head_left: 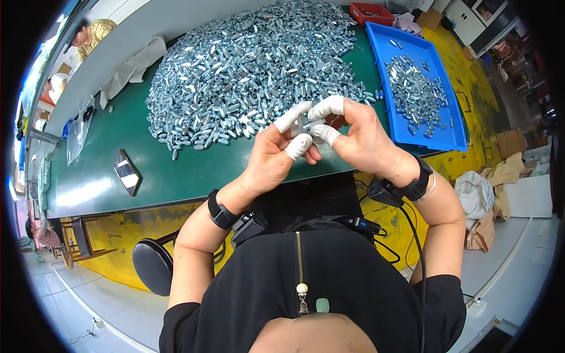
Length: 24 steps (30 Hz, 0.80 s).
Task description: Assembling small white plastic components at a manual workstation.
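Observation:
Over the near edge of the table, my two hands meet at the fingertips, which wear white finger cots. My left hand (272,154) is closed, thumb and index finger pinching a small silvery metal piece (302,125). From the other side my right hand (364,134) grips at the same piece, its thumb and index finger closed. Fingers cover most of it, so its exact shape is hard to make out. Just beyond my hands spreads a large heap of short, shiny, elongated metal pieces (247,70), much like hex standoffs.
A blue tray (406,139) holding more metal pieces sits at the right of the green table (88,182). A phone-like dark device (126,172) lies at the left. Behind the heap is a red bin (371,13). A black stool (152,266) stands below; another person (94,36) is at far left.

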Each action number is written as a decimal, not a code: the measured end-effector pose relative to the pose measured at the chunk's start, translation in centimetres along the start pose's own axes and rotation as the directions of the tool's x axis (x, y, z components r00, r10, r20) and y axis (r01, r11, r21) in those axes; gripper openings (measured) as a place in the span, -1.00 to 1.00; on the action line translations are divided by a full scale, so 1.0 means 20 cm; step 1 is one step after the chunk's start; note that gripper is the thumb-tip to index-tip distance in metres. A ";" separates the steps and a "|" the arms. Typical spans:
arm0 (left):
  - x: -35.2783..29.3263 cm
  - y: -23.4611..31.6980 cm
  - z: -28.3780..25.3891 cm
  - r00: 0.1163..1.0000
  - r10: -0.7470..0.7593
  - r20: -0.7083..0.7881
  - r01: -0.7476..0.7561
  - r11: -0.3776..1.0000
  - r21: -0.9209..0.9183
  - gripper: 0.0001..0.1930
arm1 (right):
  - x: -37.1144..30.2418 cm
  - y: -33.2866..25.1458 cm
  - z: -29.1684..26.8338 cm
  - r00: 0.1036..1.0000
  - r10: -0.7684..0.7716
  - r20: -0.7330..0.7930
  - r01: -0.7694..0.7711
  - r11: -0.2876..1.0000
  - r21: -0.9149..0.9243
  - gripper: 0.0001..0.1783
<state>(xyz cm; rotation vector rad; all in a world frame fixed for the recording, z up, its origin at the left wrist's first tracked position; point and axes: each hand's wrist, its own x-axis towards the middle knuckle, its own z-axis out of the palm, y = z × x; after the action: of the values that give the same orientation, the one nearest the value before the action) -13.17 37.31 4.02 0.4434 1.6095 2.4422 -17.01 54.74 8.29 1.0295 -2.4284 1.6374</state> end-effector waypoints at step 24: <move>0.06 0.00 0.02 0.996 0.052 -0.077 -0.040 0.986 0.159 -0.56 | -0.04 0.08 -0.07 0.988 0.140 0.071 -0.154 0.949 0.275 -0.84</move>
<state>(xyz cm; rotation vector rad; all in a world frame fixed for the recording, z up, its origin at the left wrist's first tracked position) -14.18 38.05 4.37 0.4140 1.8543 2.4047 -17.70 56.70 7.20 0.9487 -2.4054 2.0770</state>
